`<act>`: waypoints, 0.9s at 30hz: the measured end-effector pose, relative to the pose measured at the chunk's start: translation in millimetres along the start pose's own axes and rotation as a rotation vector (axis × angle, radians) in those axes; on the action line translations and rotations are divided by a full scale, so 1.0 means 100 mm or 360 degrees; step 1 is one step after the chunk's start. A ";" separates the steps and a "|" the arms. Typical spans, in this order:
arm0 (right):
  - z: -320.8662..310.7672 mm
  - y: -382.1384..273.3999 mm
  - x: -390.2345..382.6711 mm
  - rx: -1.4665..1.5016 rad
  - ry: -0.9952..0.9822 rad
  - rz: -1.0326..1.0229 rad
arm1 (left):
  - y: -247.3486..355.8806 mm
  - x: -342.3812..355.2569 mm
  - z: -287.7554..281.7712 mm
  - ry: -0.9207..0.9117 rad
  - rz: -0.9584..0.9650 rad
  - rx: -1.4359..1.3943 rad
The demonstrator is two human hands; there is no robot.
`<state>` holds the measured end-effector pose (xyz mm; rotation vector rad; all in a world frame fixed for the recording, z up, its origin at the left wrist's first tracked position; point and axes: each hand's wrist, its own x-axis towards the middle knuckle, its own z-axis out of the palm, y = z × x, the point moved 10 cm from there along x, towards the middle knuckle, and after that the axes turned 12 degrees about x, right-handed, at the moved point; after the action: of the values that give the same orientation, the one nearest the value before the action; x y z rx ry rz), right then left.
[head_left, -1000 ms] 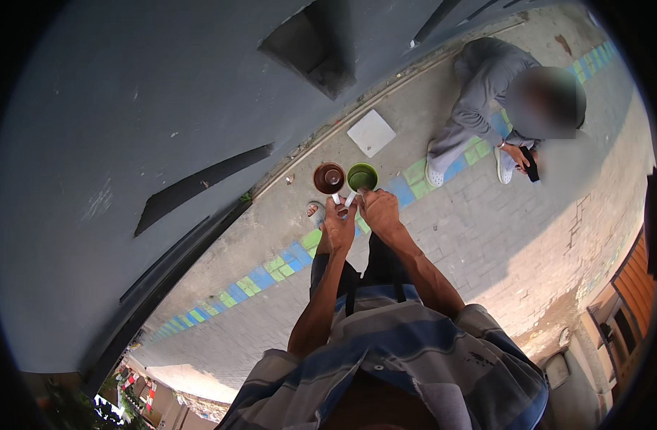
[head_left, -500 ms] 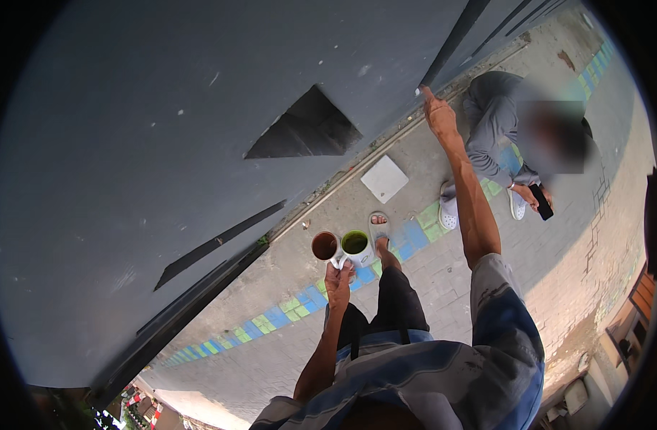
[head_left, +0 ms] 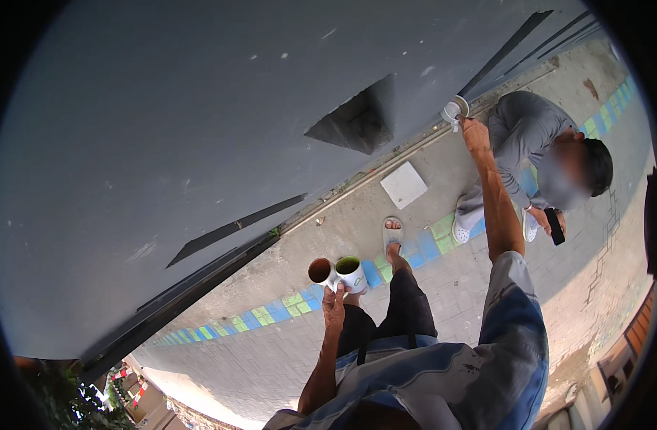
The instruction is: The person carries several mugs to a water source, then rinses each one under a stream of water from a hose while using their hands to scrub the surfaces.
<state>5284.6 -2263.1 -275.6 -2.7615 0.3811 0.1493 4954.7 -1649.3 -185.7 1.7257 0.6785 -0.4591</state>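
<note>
My left hand (head_left: 334, 307) is closed around the handles of two white mugs, held side by side at waist height. One mug (head_left: 320, 271) is brown inside, the other mug (head_left: 350, 266) green inside. With my right arm stretched far forward, my right hand (head_left: 476, 136) grips a white cup (head_left: 455, 110) at its near side. That cup is beside the grey wall (head_left: 221, 115), at the lower end of a dark slanted slot (head_left: 504, 54). What the cup contains cannot be made out.
A seated person in grey (head_left: 532, 132) holds a phone (head_left: 555, 226), close to my right forearm. On the ground by the wall lies a white square slab (head_left: 404, 185). A blue-and-green painted strip (head_left: 300, 302) crosses the paving. The wall has a triangular recess (head_left: 357, 118).
The white cup in my right hand now shows beside the slot; before, no cup was visible there. My left hand still holds the two mugs. The view has shifted somewhat.
</note>
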 end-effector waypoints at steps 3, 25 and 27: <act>-0.21 -0.12 -0.69 0.0029 0.0021 0.0016 | -0.19 0.02 -0.16 -0.0023 0.0056 0.0075; -0.13 -4.54 -4.68 0.0273 -0.0496 -0.0699 | -0.19 -0.91 -0.70 0.0037 0.0185 -0.0621; -0.11 -4.80 -4.81 0.0287 -0.0556 -0.0799 | -0.21 -0.97 -0.82 0.0204 0.0273 -0.0464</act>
<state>4959.3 -1715.8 -37.7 -2.4940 -0.3685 0.4335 4863.9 -1586.1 -119.4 1.5284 0.6477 -0.1229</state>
